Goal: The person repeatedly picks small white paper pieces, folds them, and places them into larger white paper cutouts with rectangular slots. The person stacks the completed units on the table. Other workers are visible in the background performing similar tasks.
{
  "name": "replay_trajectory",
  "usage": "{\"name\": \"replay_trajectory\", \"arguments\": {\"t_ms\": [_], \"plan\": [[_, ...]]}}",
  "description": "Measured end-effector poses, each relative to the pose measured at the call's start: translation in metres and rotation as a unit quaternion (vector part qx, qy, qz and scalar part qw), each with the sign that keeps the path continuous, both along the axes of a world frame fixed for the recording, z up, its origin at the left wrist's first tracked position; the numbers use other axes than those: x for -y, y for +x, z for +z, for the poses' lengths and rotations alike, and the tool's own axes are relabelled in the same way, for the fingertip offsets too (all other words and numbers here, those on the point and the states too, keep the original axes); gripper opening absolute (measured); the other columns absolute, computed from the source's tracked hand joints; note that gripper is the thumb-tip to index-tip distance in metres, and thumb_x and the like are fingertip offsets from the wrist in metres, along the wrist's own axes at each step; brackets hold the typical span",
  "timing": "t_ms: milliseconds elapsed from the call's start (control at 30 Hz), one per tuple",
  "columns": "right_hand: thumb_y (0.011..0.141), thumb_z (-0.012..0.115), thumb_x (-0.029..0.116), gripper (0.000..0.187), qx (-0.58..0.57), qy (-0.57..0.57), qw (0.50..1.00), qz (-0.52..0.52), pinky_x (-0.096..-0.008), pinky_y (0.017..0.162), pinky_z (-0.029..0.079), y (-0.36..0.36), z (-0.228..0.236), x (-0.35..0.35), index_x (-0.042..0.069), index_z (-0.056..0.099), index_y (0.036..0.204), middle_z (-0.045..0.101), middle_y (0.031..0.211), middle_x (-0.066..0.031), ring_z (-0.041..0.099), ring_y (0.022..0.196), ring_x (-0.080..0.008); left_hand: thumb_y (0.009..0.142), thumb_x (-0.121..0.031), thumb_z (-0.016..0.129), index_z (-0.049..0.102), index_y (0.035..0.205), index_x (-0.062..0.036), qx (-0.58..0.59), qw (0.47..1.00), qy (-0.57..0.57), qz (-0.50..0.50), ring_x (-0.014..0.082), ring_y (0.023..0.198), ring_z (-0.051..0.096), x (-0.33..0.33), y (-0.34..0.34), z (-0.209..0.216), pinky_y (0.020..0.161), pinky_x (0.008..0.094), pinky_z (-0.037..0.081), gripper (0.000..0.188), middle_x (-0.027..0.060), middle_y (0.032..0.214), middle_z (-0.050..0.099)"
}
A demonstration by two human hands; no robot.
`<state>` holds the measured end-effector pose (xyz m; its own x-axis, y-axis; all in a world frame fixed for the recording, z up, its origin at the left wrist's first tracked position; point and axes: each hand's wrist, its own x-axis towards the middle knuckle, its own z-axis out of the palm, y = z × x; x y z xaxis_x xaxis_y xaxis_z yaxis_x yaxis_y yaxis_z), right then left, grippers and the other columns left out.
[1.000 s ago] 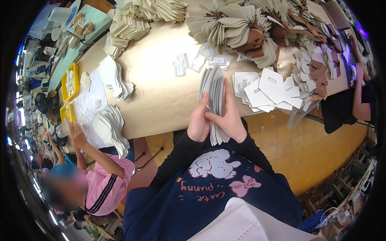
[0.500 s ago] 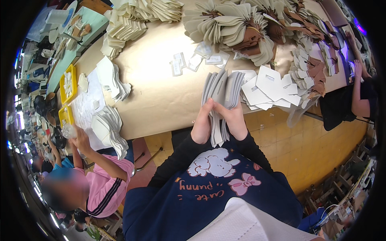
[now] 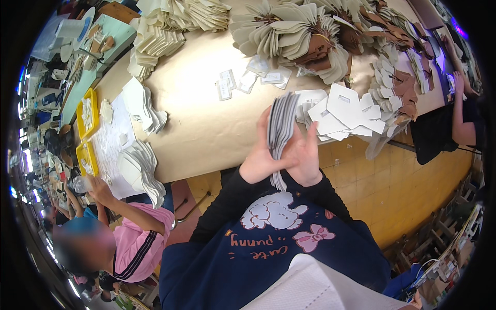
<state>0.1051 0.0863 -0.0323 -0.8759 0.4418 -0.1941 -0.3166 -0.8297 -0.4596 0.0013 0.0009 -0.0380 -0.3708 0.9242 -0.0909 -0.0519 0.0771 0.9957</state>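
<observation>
Both hands raised together, left hand (image 3: 258, 160) curled, right hand (image 3: 305, 155) fingers spread, forearms converging
</observation>
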Motion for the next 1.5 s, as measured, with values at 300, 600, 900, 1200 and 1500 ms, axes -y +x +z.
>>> {"name": "replay_trajectory", "arguments": {"t_ms": [300, 600, 900, 1200, 1500], "plan": [[0.084, 0.063, 0.001, 0.099, 0.107, 0.339, 0.935, 0.004, -0.0363, 0.120, 0.015, -0.018, -0.033, -0.019, 0.007, 0.001, 0.160, 0.018, 0.164, -0.0149, 0.015, 0.152, -0.0263, 0.076, 0.004, 0.063, 0.045, 0.141, -0.0088, -0.364, 0.916, -0.133, -0.099, 0.0333, 0.124, 0.053, 0.027, -0.084, 0.013, 0.105, 0.0395, 0.042, 0.068, 0.0190, 0.132, 0.054], [0.083, 0.065, 0.006, 0.094, 0.083, 0.357, 0.930, -0.032, -0.0380, 0.122, 0.010, -0.029, -0.035, -0.009, 0.002, 0.009, 0.158, 0.014, 0.165, -0.0157, 0.011, 0.153, -0.0253, 0.070, 0.007, 0.072, 0.038, 0.143, -0.0071, -0.348, 0.925, -0.150, 0.036, 0.0385, 0.113, 0.058, 0.032, -0.061, 0.027, 0.094, 0.0419, 0.048, 0.082, 0.0198, 0.123, 0.058], [0.068, 0.053, -0.008, 0.098, 0.124, 0.340, 0.927, -0.095, -0.0346, 0.119, 0.021, -0.038, -0.033, -0.005, 0.002, 0.014, 0.158, 0.020, 0.163, -0.0148, 0.024, 0.149, -0.0252, 0.069, 0.011, 0.060, 0.029, 0.144, -0.0064, -0.300, 0.942, -0.132, 0.079, 0.0339, 0.122, 0.055, 0.022, -0.038, 0.012, 0.105, 0.0391, 0.043, 0.083, 0.0160, 0.127, 0.056], [0.068, 0.055, -0.009, 0.092, 0.083, 0.439, 0.893, -0.048, -0.0384, 0.119, 0.023, -0.038, -0.041, 0.002, 0.002, 0.020, 0.152, 0.036, 0.153, -0.0158, 0.025, 0.147, -0.0269, 0.064, 0.014, 0.051, 0.037, 0.127, -0.0062, -0.280, 0.948, -0.036, 0.145, 0.0302, 0.127, 0.047, 0.021, -0.038, -0.001, 0.112, 0.0413, 0.033, 0.068, 0.0154, 0.127, 0.050], [0.070, 0.051, -0.014, 0.078, 0.072, 0.357, 0.930, -0.041, -0.0339, 0.103, 0.040, -0.036, -0.040, 0.004, 0.010, 0.031, 0.141, 0.048, 0.125, -0.0121, 0.049, 0.118, -0.0226, 0.062, 0.013, 0.053, 0.049, 0.120, -0.0051, -0.336, 0.931, -0.080, 0.118, 0.0375, 0.104, 0.057, 0.015, -0.038, 0.012, 0.094, 0.0443, 0.040, 0.061, 0.0142, 0.109, 0.060]]}}
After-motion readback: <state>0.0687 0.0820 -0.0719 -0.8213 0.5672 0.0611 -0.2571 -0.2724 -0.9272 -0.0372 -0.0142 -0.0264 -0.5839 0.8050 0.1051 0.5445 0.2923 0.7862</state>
